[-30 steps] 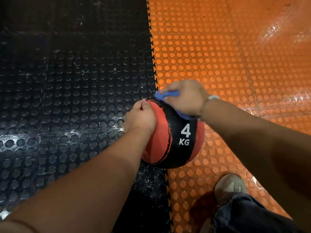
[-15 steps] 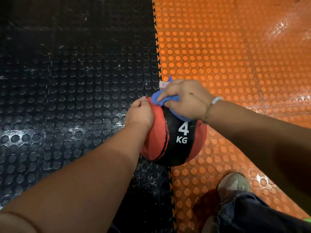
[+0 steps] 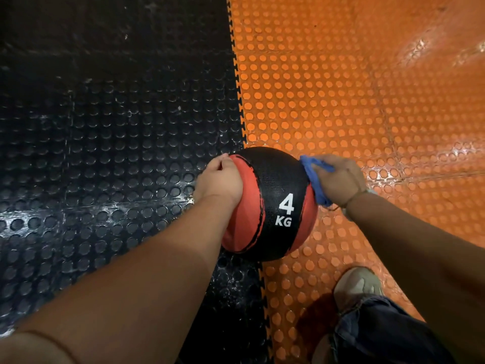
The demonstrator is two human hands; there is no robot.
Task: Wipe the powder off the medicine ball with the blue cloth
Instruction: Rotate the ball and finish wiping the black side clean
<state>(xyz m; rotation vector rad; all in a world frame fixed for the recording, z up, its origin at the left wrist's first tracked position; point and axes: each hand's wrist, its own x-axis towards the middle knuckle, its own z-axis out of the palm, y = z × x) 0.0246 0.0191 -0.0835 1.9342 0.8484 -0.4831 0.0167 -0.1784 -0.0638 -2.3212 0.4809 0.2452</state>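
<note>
Red-and-black rubber medicine ball (image 3: pixel 273 203) marked 4 KG sits on floor, on seam where black studded floor mat (image 3: pixel 105 153) meets orange studded floor mat (image 3: pixel 341 88).

Right hand (image 3: pixel 341 179) at ball's upper right flank, fingers clamped on bunched blue cloth (image 3: pixel 315 186), cloth touching ball.

Left hand (image 3: pixel 219 179) pressed on ball's upper left flank; fingers hidden behind hand, curl cannot tell.

Unwiped top and front of ball lie left of cloth, so next stroke probably goes leftward, toward bracing hand.
</note>
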